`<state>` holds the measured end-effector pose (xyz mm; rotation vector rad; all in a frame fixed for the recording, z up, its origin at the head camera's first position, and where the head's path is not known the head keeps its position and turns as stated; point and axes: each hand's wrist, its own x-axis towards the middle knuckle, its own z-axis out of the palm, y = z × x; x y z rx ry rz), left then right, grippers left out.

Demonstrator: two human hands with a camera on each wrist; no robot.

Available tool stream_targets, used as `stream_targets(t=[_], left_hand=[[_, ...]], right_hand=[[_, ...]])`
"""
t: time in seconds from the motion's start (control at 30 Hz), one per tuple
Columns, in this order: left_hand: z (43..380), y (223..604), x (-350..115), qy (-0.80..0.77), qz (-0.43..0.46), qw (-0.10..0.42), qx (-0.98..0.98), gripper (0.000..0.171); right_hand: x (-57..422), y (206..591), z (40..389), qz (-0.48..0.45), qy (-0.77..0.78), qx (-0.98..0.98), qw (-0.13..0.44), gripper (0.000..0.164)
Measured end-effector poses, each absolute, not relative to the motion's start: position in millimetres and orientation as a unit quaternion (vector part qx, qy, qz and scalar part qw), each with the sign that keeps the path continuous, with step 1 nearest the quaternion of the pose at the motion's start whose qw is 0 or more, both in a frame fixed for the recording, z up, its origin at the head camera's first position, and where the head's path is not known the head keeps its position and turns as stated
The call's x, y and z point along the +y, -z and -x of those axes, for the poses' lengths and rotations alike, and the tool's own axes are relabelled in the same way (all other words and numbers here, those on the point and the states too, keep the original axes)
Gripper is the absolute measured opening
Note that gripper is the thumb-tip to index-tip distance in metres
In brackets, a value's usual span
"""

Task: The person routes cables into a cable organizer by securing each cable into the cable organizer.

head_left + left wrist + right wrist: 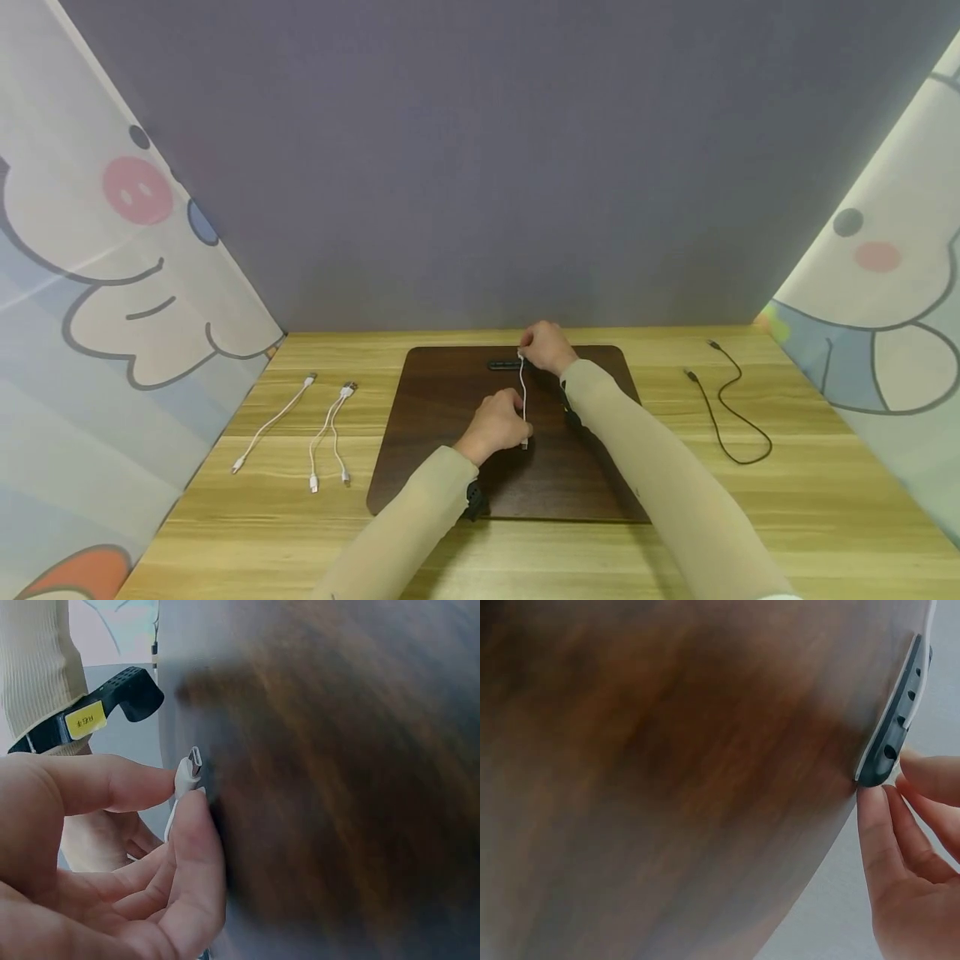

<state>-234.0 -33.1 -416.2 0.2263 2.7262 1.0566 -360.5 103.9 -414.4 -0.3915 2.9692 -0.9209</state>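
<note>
A short white charging cable (524,387) runs between my two hands over a dark brown board (442,450). My left hand (495,425) pinches its near end between thumb and fingers; in the left wrist view the metal-tipped plug (193,763) sticks out past the fingertips. At the far end, my right hand (549,347) holds the cable's other end, mostly hidden by the fingers. Just beside the right fingertips lies a black cable holder strip (502,364) on the board. The right wrist view shows the notches in this strip (892,739), with the white cable crossing in front of it.
On the wooden table (202,533), left of the board, lie a white cable (272,423) and a white cable with two branches (335,433). A black cable (738,417) curves on the right. A grey panel (510,167) stands behind the table, with cartoon-printed sheets at both sides.
</note>
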Motion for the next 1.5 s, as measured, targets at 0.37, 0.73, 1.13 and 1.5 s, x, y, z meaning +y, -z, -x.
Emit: stream_targets(t=[0.37, 0.73, 1.13, 1.5], left_hand=[[232, 415, -32, -0.370, -0.082, 0.110, 0.919, 0.025], [231, 416, -33, -0.364, -0.083, 0.113, 0.921, 0.025], [234, 417, -35, -0.355, -0.088, 0.103, 0.925, 0.026], [235, 417, -36, -0.353, -0.085, 0.104, 0.926, 0.028]], right_hand=[[131, 404, 347, 0.139, 0.294, 0.946, 0.014, 0.019], [151, 387, 332, 0.170, 0.287, 0.943, 0.018, 0.022], [195, 365, 312, 0.204, 0.232, 0.951, -0.020, 0.016], [235, 364, 294, 0.185, 0.222, 0.957, -0.018, 0.018]])
